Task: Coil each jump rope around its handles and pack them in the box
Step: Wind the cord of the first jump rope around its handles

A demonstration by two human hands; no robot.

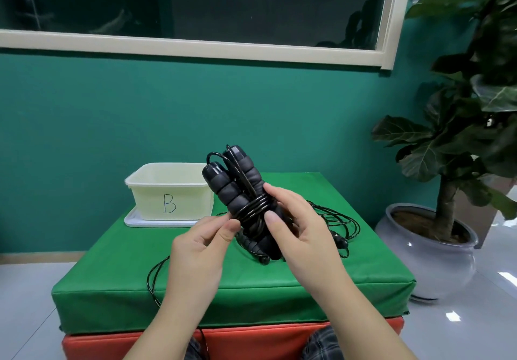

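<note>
Wrapping the jump rope (253, 208) round its handles (237, 189).
Right hand (302, 231) clamps the bundle steady; left hand (201, 250) pinches cord, box (167, 191) waiting at ten o'clock.

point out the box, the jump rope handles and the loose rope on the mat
box (156, 200): head view, front wall left of the B
jump rope handles (233, 191): head view, foam of left handle
loose rope (347, 221): head view, coil right of hands

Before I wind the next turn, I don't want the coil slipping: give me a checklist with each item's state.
1. Handles side by side: ok.
2. Right hand grips the handles: ok.
3. Left hand pinches the rope at the coil: ok.
4. Loose rope free of snags: cannot tell, it drops over the mat edge.
5. Box open: ok.
6. Second rope coiled: not ok, lies loose.
</note>
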